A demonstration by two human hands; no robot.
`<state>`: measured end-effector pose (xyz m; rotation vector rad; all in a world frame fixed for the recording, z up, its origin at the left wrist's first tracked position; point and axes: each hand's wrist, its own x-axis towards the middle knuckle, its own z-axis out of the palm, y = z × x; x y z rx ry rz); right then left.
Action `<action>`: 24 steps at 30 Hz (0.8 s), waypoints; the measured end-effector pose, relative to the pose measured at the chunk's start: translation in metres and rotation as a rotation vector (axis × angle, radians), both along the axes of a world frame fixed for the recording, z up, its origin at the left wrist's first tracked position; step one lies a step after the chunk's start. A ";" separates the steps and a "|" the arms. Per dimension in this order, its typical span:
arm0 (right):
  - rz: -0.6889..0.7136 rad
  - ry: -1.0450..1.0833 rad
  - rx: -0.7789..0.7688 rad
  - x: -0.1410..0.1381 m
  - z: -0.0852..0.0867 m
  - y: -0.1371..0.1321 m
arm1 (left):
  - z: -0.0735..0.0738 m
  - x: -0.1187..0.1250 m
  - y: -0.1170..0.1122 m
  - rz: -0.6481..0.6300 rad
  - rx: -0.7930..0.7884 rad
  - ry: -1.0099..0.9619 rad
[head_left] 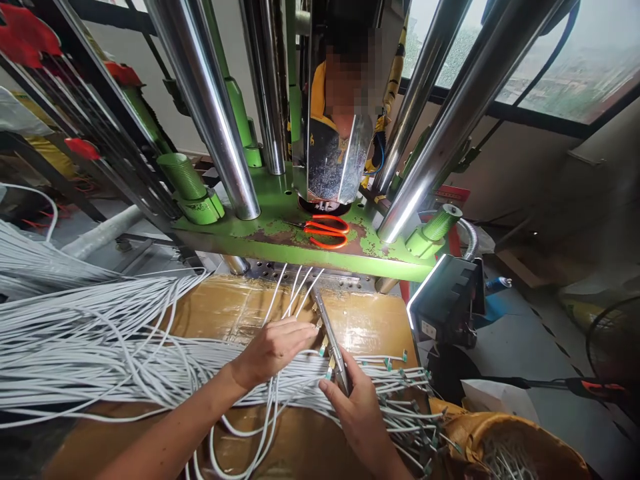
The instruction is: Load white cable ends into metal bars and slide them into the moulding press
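Observation:
My left hand [273,350] rests closed on several white cables [295,290] that run up toward the machine, fingers pinched over them. My right hand [357,407] grips a narrow metal bar [330,337] that lies at a slant across the cable ends. A big bundle of white cables [100,333] spreads from the left over the tape-covered cardboard table top [235,307]. Cable ends with small green-tipped connectors [405,383] fan out to the right of my right hand.
A green vertical press [280,233] with shiny steel columns [210,107] stands behind the table. Orange scissors [325,232] lie on its base plate. A black box [447,300] hangs at the right. A yellow bag of cable pieces [505,447] sits bottom right.

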<state>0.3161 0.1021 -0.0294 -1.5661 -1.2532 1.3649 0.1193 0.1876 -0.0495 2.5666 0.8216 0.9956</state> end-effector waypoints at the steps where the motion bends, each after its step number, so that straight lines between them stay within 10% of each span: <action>1: 0.008 -0.009 0.014 0.001 0.002 0.001 | 0.001 0.001 0.000 0.013 -0.029 -0.012; 9: 0.043 -0.058 -0.032 0.030 0.007 0.009 | 0.034 0.000 0.007 0.228 -0.540 -0.112; 24: 0.033 -0.003 -0.044 0.035 -0.009 0.011 | -0.004 0.017 0.020 0.117 -0.046 0.030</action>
